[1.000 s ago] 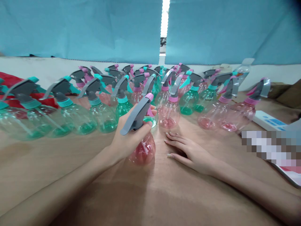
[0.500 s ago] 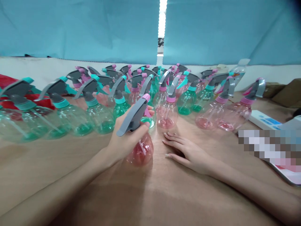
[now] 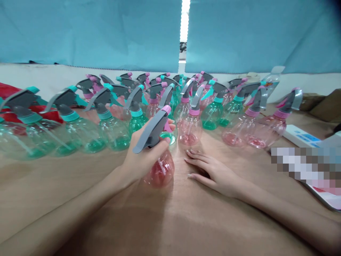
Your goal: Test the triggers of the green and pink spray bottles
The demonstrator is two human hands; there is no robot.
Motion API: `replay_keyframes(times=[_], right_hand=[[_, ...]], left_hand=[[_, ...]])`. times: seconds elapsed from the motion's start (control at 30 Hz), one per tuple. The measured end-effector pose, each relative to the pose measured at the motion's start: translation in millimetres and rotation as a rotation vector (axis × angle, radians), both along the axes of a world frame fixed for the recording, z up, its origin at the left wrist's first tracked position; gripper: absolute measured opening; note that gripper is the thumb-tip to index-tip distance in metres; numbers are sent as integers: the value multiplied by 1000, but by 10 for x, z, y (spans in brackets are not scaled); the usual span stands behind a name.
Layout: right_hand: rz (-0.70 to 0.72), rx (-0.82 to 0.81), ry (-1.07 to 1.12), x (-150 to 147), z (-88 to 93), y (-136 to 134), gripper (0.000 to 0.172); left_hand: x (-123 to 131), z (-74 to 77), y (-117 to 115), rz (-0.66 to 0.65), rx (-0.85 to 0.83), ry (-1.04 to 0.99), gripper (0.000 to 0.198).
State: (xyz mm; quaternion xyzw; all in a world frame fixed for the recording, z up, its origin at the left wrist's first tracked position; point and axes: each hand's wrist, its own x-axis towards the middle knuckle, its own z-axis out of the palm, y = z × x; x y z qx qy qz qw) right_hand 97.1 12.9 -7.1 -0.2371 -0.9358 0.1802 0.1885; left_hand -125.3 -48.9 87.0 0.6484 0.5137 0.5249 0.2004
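Note:
My left hand (image 3: 142, 149) is wrapped round the neck of a pink spray bottle (image 3: 160, 170) with a grey head and a pink nozzle. The bottle is upright over the wooden table (image 3: 202, 220); whether its base rests on the wood I cannot tell. My right hand (image 3: 210, 170) lies on the tabletop with its fingers apart, holding nothing. Just beyond its fingertips stands another pink spray bottle (image 3: 189, 133). Behind my left hand is a green spray bottle (image 3: 136, 122), partly hidden by the hand.
Several green spray bottles (image 3: 94, 138) line the left side, with more pink and green ones packed behind. Two pink spray bottles (image 3: 236, 131) stand at right, near a white box-like object (image 3: 299, 135). A clear plastic bottle (image 3: 274, 80) and brown cardboard (image 3: 326, 105) are at the back right.

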Motion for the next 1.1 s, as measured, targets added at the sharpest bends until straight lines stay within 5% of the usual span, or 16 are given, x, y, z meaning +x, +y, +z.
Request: replay_keyframes(times=[1.1], right_hand=[[-2,14,-20,0,-21,6,51]], left_hand=[[10,-5,-25,29,-22,62,20]])
